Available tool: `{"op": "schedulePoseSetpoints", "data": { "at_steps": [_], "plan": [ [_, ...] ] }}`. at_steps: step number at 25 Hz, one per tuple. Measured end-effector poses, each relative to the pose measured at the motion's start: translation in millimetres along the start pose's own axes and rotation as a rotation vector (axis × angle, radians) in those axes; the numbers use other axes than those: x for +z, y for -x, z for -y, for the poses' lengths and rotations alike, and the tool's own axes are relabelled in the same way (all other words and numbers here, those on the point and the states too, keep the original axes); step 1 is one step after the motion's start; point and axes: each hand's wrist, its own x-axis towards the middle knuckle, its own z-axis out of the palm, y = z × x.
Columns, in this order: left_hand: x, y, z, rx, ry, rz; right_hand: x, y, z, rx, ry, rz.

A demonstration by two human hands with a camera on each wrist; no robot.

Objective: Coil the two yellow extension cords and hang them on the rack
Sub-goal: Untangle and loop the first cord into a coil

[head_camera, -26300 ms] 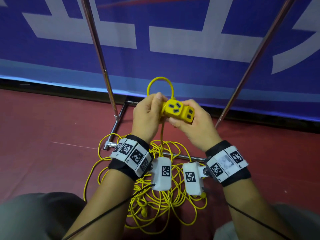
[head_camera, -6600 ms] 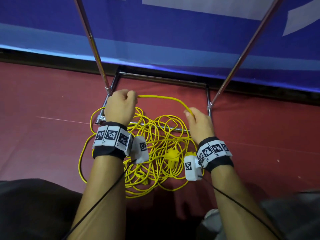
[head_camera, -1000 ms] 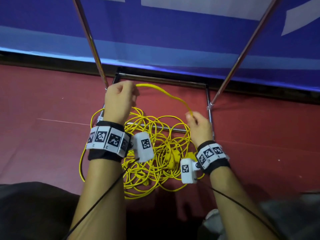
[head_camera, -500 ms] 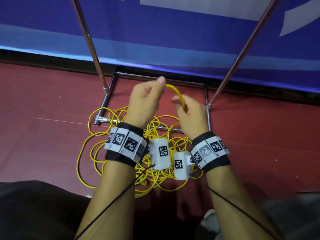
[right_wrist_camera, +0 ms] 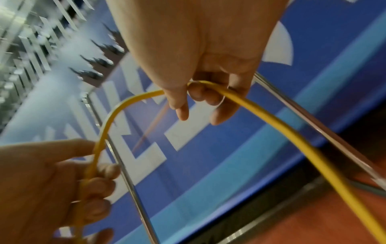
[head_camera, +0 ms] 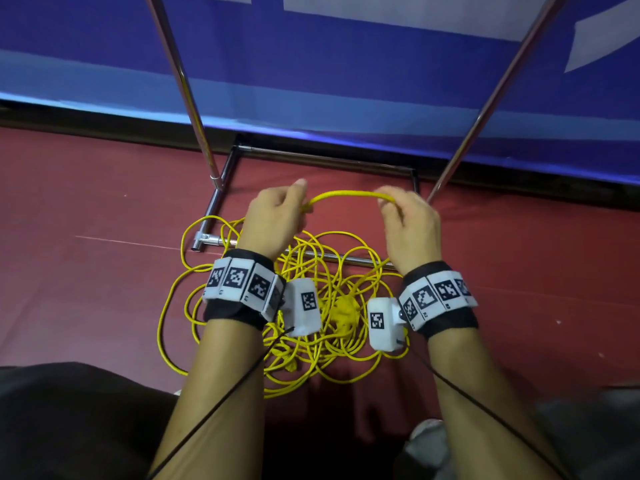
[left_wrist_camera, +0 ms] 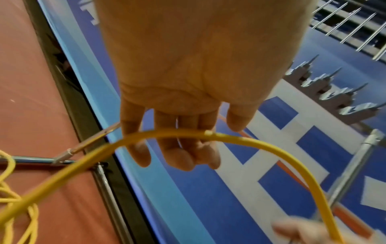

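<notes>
A: What is the cord made of, by the look of it?

B: It is showing as a smooth, round, bright yellow jacket, thin and flexible. One stretch is arching between the two hands; the rest is lying in a loose tangle of overlapping loops on the dull red floor, partly over the low front bar of the rack. A chunky yellow block, probably a socket end, is sitting in the middle of that tangle.

A: And the rack?

B: Shiny chrome tubing: two slanted uprights rising from a rectangular base frame, standing against a blue banner with pale lettering.

A: How are the hands sitting?

B: Both are raised above the tangle, knuckles toward the head camera, wrists in black bands with white coded tags. The left hand is curling its fingers round the cord, thumb tip poking up. The right hand is pinching the cord between thumb and bent fingers.

A: Do the wrist cameras add anything?

B: Yes. The left wrist view is showing the palm with the cord running across the fingers, which the head view is hiding. The right wrist view is showing the cord passing under the thumb and trailing down toward the floor, with the other hand's grip in the corner. Both are also catching a blurred row of metal prongs high above, beyond the head view's frame.
</notes>
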Motion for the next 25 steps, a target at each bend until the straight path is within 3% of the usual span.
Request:
{"op": "schedulePoseSetpoints", "data": {
  "at_steps": [5, 7, 9, 12, 15, 18, 21, 23, 25],
  "plan": [
    [23, 16, -30, 0.218, 0.158, 0.167, -9, -8, 31, -0.175, -0.032, 0.014],
    [18, 18, -39, 0.258, 0.28, 0.066, 3, 4, 9, -0.043, 0.012, 0.115],
    [4, 13, -42, 0.235, 0.413, -0.105, 14, 20, -23, 0.199, 0.098, 0.267],
    [-26, 1, -21, 0.173, 0.364, -0.255, 22, 40, -56, 0.357, 0.17, 0.391],
    [-34, -4, 6, 0.052, 0.107, -0.195, 20, 35, -52, 0.228, 0.129, 0.247],
    [-20, -5, -1, 0.061, 0.068, -0.097, 10, 16, -29, 0.068, 0.131, 0.117],
    [-17, -6, -7, 0.072, 0.165, -0.201, -5, 3, -9, -0.02, 0.051, 0.029],
    [-21, -4, -5, 0.07, 0.104, -0.292, -14, -1, -2, -0.049, 0.004, 0.02],
    [-18, -2, -7, 0.116, 0.02, -0.259, -15, -1, 4, -0.083, -0.014, 0.077]
  ]
}}
